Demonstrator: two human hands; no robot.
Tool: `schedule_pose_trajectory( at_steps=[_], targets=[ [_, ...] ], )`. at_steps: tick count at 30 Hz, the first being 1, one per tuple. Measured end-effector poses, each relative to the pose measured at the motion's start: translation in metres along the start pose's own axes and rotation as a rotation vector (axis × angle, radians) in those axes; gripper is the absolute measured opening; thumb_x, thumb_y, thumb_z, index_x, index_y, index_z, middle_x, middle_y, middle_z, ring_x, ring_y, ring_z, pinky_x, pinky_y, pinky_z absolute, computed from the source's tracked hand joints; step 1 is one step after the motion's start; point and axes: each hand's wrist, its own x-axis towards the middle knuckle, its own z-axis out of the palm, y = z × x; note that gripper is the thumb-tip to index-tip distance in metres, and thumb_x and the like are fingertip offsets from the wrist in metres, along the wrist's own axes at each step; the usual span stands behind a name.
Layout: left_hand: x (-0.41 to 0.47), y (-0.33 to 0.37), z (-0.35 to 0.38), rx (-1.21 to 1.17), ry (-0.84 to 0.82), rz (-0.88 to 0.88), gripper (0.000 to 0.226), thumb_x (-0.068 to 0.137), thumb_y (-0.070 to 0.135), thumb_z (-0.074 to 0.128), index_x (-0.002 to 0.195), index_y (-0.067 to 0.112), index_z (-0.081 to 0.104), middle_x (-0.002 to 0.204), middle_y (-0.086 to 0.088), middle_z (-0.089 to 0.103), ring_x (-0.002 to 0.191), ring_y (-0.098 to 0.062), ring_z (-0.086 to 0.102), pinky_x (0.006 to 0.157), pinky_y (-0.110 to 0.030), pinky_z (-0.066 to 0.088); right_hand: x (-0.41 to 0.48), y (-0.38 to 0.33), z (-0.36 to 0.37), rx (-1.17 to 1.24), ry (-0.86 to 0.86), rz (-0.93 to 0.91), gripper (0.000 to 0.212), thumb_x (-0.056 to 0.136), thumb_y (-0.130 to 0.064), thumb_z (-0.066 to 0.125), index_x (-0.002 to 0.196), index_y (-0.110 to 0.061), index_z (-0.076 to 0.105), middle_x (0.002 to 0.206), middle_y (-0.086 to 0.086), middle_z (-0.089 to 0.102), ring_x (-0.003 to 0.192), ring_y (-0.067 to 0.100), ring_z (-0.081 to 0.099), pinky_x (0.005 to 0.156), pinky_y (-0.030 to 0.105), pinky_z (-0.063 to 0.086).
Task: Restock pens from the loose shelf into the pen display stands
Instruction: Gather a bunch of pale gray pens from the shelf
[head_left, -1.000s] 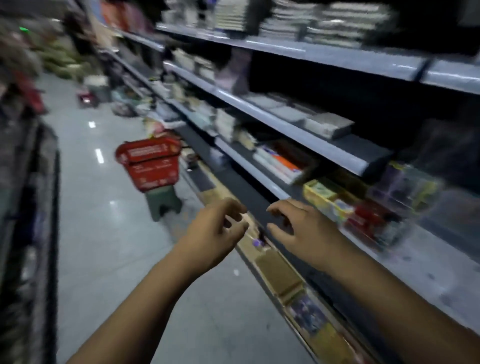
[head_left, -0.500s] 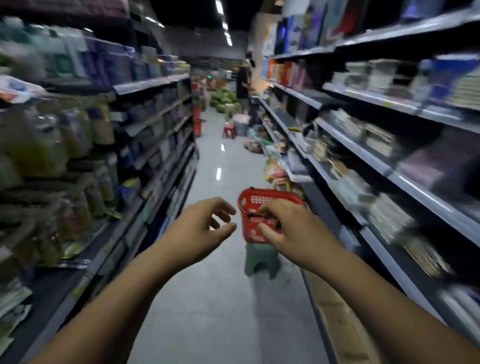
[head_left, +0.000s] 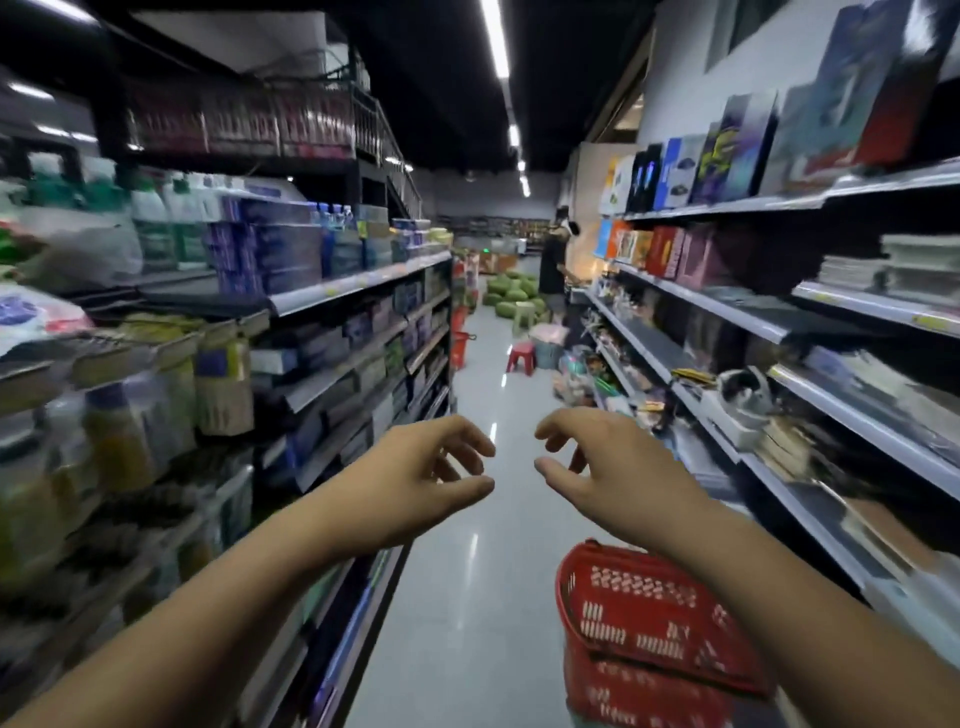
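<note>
Apparently mid-search, your left hand (head_left: 410, 483) and right hand (head_left: 608, 473) hover loosely curled and empty, red basket (head_left: 649, 613) at five o'clock; next, locate the pens.

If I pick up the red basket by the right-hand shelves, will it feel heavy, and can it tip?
The red basket has perforated plastic walls, so it is probably light and fairly stiff. It sits tilted, seemingly on a second red basket, so a push may well tip or slide it.
</note>
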Motion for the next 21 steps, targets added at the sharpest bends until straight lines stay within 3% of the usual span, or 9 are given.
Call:
schedule_pose_trajectory(
  at_steps=[7, 21],
  targets=[
    [0.205, -0.090, -0.034, 0.215, 0.001, 0.187, 0.023, 0.092, 0.052, 0.063, 0.113, 0.046, 0.058, 0.106, 0.024, 0.058, 0.094, 0.003, 0.060, 0.084, -0.030, 0.056, 0.182, 0.076, 0.022, -0.036, 0.055, 0.081, 0.026, 0.096, -0.048, 0.055, 0.120, -0.037, 0.056, 0.109, -0.019, 0.059, 0.091, 0.003, 0.058, 0.079, 0.034, 0.054],
    [0.620, -0.231, 0.000, 0.144, 0.005, 0.307, 0.019, 0.095, 0.042, 0.064, 0.114, 0.039, 0.061, 0.101, 0.022, 0.064, 0.091, 0.000, 0.063, 0.078, -0.028, 0.057, 0.510, 0.313, 0.087, -0.048, 0.165, 0.129, 0.023, 0.094, -0.048, 0.058, 0.115, -0.039, 0.057, 0.104, -0.019, 0.060, 0.086, 0.002, 0.059, 0.075, 0.035, 0.056]
  ],
)
